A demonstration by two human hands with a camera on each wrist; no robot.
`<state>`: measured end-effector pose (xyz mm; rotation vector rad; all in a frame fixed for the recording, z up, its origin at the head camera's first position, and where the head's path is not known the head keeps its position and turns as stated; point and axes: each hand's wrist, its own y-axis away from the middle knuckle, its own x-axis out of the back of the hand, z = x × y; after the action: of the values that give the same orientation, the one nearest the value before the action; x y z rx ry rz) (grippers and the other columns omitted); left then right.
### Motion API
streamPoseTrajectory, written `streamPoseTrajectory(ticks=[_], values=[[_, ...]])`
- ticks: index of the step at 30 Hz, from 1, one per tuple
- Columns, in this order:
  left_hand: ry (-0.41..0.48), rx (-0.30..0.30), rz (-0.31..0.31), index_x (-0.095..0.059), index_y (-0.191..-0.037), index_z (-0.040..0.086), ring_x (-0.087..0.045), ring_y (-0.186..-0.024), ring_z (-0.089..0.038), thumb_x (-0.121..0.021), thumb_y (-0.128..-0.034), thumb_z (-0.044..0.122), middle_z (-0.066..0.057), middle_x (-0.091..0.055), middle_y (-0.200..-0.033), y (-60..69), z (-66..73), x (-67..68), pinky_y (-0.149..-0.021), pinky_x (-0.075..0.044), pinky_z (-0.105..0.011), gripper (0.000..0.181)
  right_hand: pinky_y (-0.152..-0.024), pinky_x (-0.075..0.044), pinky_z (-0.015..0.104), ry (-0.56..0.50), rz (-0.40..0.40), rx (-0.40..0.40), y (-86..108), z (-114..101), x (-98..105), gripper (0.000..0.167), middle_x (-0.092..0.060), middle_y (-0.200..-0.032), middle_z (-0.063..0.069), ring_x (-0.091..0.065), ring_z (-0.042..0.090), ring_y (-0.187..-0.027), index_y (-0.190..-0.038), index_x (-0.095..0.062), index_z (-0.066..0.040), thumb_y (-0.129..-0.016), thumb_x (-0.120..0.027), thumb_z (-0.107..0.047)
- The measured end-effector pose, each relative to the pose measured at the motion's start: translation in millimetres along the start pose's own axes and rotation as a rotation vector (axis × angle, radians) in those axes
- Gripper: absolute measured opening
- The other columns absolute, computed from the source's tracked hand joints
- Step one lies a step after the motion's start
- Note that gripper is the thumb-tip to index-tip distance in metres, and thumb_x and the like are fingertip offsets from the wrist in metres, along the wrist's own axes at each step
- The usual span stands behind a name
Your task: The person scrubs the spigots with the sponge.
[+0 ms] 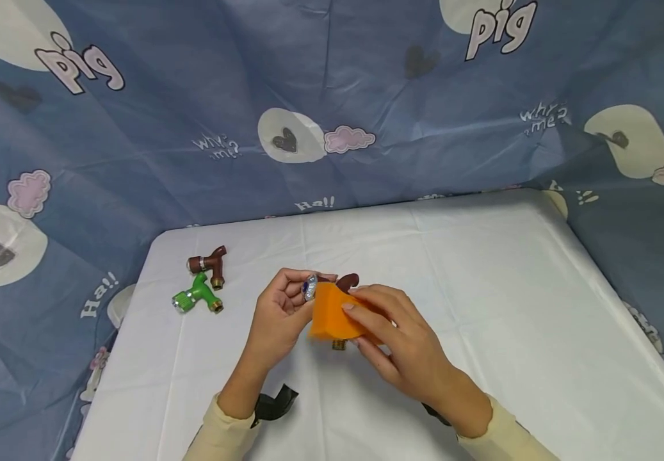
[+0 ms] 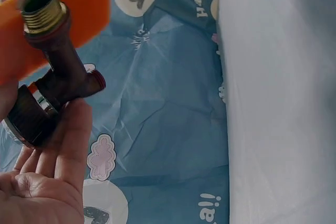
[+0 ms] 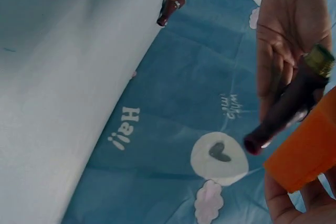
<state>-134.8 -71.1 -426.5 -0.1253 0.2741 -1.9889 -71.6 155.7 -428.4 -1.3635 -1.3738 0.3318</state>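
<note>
- Holds a dark brown tap [image 2: 65, 74] in the left hand [image 1: 274, 314], with bent fingers and thumb about its silvery-ended handle [image 1: 310, 287].
- Pinches an orange sponge-like block [image 1: 332, 314] in the right hand [image 1: 403, 339], with thumb below and fingers across the top.
- Sets the block against the body of the held tap, hiding most of it in the head view; cannot tell how firmly.
- Holds tap and block together above the middle of the white-covered counter [image 1: 510, 288], with the curved spout [image 1: 348, 282] showing beyond the block and the brass threaded end [image 1: 339, 345] on the near side.
- On the counter, to the left: a second brown tap [image 1: 212, 264] and, just nearer, a green tap [image 1: 198, 294]; cannot tell whether touching.
- Wears pale sleeves [image 1: 225, 435] and, at the left wrist, a black strap [image 1: 274, 406].
- Behind the counter: a blue cloth [image 1: 193, 96] printed with hearts, pink clouds and words.
</note>
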Motion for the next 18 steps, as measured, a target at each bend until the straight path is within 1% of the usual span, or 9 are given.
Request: streamPoseTrajectory(ticks=[2,4,8,12,14,18], values=[[0.024,0.015,-0.012,-0.049,-0.131,-0.008,-0.07,-0.118,-0.025,-0.067,-0.0983,-0.008,-0.024,-0.064,-0.135,-0.2,0.7,-0.4,-0.094,-0.057,-0.039,0.037,-0.111,-0.046,0.031,0.01,0.0,-0.015,1.9,4,0,0.035,-0.061,-0.135,0.018,-0.057,0.037,-0.122,-0.136,-0.065,-0.005,-0.109,-0.059,-0.027],[0.034,0.032,-0.007,-0.048,-0.132,-0.008,-0.069,-0.117,-0.024,-0.067,-0.0981,-0.008,-0.024,-0.064,-0.135,-0.4,1.8,-0.4,-0.094,-0.057,-0.038,0.038,-0.109,-0.047,0.03,0.021,-0.002,-0.032,3.4,7,1,0.035,-0.061,-0.134,0.018,-0.057,0.036,-0.121,-0.136,-0.065,-0.006,-0.109,-0.059,-0.028],[0.022,0.046,0.001,-0.05,-0.132,-0.008,-0.07,-0.115,-0.023,-0.068,-0.0973,-0.007,-0.025,-0.064,-0.133,-1.0,3.7,0.1,-0.093,-0.058,-0.037,0.04,-0.107,-0.048,0.029,0.053,0.005,-0.053,5.4,15,3,0.035,-0.062,-0.133,0.018,-0.058,0.035,-0.119,-0.134,-0.067,-0.007,-0.109,-0.06,-0.029],[0.029,0.034,-0.016,-0.051,-0.132,-0.005,-0.069,-0.118,-0.026,-0.071,-0.0975,-0.003,-0.023,-0.065,-0.135,-1.1,3.4,0.3,-0.095,-0.057,-0.038,0.04,-0.109,-0.045,0.027,0.098,0.011,-0.094,8.1,23,6,0.036,-0.063,-0.133,0.017,-0.058,0.036,-0.119,-0.134,-0.068,-0.006,-0.108,-0.059,-0.03],[0.049,0.024,-0.031,-0.05,-0.132,-0.004,-0.068,-0.12,-0.029,-0.071,-0.0979,-0.003,-0.022,-0.065,-0.135,-1.1,2.7,0.4,-0.096,-0.057,-0.038,0.039,-0.11,-0.043,0.027,0.126,0.003,-0.127,9.9,26,8,0.037,-0.062,-0.134,0.016,-0.057,0.036,-0.12,-0.135,-0.068,-0.007,-0.109,-0.059,-0.032],[0.092,0.014,-0.052,-0.05,-0.13,-0.003,-0.067,-0.121,-0.032,-0.071,-0.0972,-0.004,-0.022,-0.065,-0.135,-0.6,2.0,0.8,-0.096,-0.057,-0.036,0.039,-0.109,-0.043,0.029,0.17,0.004,-0.176,13.1,32,12,0.04,-0.062,-0.134,0.016,-0.056,0.037,-0.12,-0.136,-0.067,-0.006,-0.109,-0.057,-0.034]])
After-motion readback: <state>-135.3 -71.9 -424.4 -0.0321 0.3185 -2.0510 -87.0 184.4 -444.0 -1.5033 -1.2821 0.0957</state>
